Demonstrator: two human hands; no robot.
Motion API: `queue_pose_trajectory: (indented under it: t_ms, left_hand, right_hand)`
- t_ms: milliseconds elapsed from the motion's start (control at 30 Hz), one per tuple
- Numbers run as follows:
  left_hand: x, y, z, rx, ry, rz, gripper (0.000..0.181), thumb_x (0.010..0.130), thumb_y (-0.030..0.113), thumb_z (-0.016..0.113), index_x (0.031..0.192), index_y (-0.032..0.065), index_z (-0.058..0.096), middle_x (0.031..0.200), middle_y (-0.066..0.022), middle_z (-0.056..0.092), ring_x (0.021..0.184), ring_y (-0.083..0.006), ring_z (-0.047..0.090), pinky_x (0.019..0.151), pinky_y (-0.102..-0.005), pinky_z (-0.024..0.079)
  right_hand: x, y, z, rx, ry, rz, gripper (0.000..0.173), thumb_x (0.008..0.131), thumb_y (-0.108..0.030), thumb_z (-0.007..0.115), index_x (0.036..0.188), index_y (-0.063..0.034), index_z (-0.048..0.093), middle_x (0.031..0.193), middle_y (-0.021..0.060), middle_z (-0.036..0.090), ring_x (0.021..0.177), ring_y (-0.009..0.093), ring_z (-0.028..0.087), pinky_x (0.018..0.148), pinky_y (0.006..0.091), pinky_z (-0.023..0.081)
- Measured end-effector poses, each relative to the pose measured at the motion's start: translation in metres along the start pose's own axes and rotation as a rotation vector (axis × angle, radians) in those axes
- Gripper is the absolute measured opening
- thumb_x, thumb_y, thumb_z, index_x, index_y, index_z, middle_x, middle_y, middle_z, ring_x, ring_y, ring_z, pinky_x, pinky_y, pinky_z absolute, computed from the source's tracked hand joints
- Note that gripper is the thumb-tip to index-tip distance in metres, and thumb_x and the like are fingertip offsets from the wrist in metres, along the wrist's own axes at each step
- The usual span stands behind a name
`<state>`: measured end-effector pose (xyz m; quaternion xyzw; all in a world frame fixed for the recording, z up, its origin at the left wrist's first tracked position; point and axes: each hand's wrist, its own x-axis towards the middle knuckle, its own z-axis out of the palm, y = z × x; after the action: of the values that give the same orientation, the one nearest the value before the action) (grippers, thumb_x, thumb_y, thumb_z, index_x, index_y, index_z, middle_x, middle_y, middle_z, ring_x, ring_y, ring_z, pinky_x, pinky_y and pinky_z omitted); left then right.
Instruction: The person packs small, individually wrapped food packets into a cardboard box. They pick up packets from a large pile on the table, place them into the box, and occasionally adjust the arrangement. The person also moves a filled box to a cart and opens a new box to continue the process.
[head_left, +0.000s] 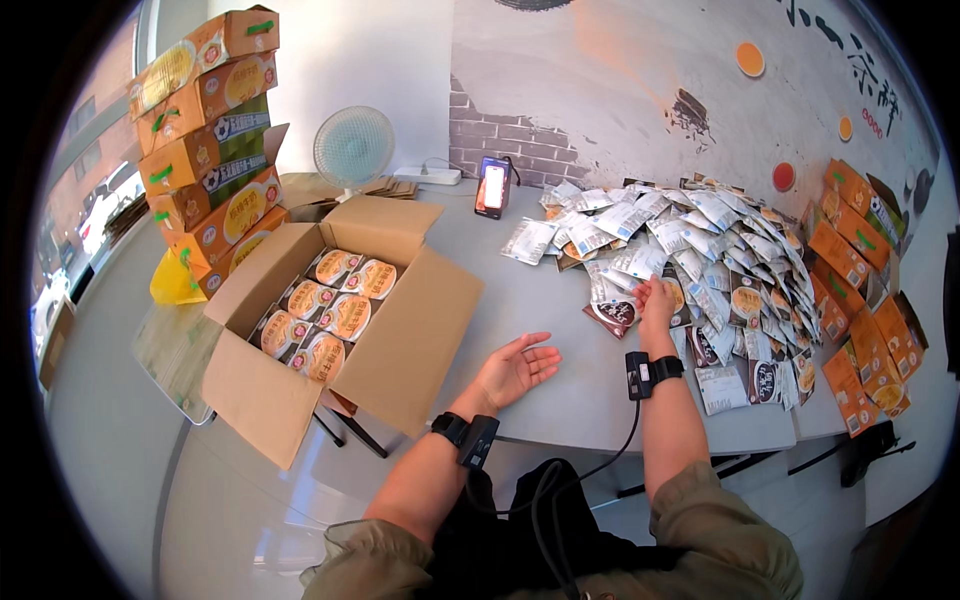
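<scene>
My left hand (523, 370) is held palm up over the grey table (480, 315), fingers apart and nothing in it. At the near left edge of a large heap of sachets (705, 225), my right hand (655, 304) reaches in with bent fingers. Its fingertips meet the packets, but whether they pinch one is hidden. Just left of those fingers lies a dark brown sachet (613, 316). Most packets in the heap show white printed backs; some show brown fronts with an orange round picture. To the left, an open cardboard box (409, 334) holds rows of orange-and-brown packets (349, 316).
Orange cartons with green handles (225, 150) form a tall stack at the left. More orange cartons (870, 352) lie at the right. A small fan (354, 148), a power strip (427, 175) and a lit phone (493, 187) stand along the back. A cable (555, 495) joins both wrist devices.
</scene>
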<state>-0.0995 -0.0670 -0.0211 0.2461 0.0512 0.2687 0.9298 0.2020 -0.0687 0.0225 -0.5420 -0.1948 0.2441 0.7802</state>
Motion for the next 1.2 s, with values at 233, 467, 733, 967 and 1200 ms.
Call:
queue_pose_trajectory:
  t_ms: [233, 467, 733, 967, 1200]
  left_hand:
    - [-0.001, 0.001, -0.001, 0.0, -0.037, -0.018, 0.045, 0.095, 0.036, 0.04, 0.122, 0.0009, 0.044, 0.109, -0.0191, 0.057, 0.108, -0.0306, 0.054, 0.096, -0.0428, 0.042]
    - [-0.003, 0.004, 0.009, -0.043, -0.102, -0.031, 0.057, 0.093, 0.044, 0.04, 0.127, -0.0015, 0.038, 0.119, -0.0251, 0.05, 0.115, -0.0357, 0.048, 0.098, -0.0468, 0.04]
    - [-0.001, 0.006, 0.007, -0.139, -0.072, -0.087, 0.069, 0.092, 0.055, 0.032, 0.132, -0.0017, 0.031, 0.125, -0.0259, 0.045, 0.117, -0.0363, 0.047, 0.097, -0.0482, 0.041]
    - [0.002, 0.0, 0.001, -0.065, -0.062, -0.019, 0.054, 0.094, 0.039, 0.04, 0.131, 0.0003, 0.034, 0.127, -0.018, 0.048, 0.115, -0.0338, 0.05, 0.096, -0.0487, 0.044]
    - [0.002, -0.002, 0.0, -0.003, 0.062, -0.039, 0.048, 0.092, 0.023, 0.049, 0.131, 0.0004, 0.035, 0.128, -0.0171, 0.048, 0.114, -0.0318, 0.052, 0.095, -0.0452, 0.046]
  right_hand:
    - [-0.044, -0.029, 0.031, 0.086, -0.113, -0.332, 0.021, 0.087, -0.019, 0.055, 0.07, -0.0104, 0.046, 0.063, -0.0028, 0.042, 0.057, 0.007, 0.041, 0.053, 0.0204, 0.037]
    - [-0.077, -0.024, 0.037, -0.227, -0.455, -0.331, 0.018, 0.084, -0.015, 0.052, 0.069, -0.0051, 0.053, 0.067, -0.0033, 0.047, 0.059, 0.004, 0.039, 0.053, 0.02, 0.031]
    - [-0.13, -0.017, 0.055, -0.378, -1.095, -0.343, 0.013, 0.082, -0.009, 0.055, 0.07, -0.0037, 0.053, 0.067, -0.002, 0.048, 0.063, 0.005, 0.042, 0.058, 0.0221, 0.035]
    - [-0.115, 0.012, 0.044, -0.274, -0.877, -0.06, 0.023, 0.089, -0.024, 0.053, 0.074, -0.0074, 0.055, 0.065, -0.004, 0.049, 0.058, 0.004, 0.043, 0.055, 0.0189, 0.036]
    - [-0.096, 0.03, 0.029, -0.329, -0.572, 0.025, 0.028, 0.088, -0.033, 0.057, 0.076, -0.0084, 0.053, 0.063, -0.0053, 0.047, 0.053, 0.003, 0.038, 0.047, 0.0184, 0.029]
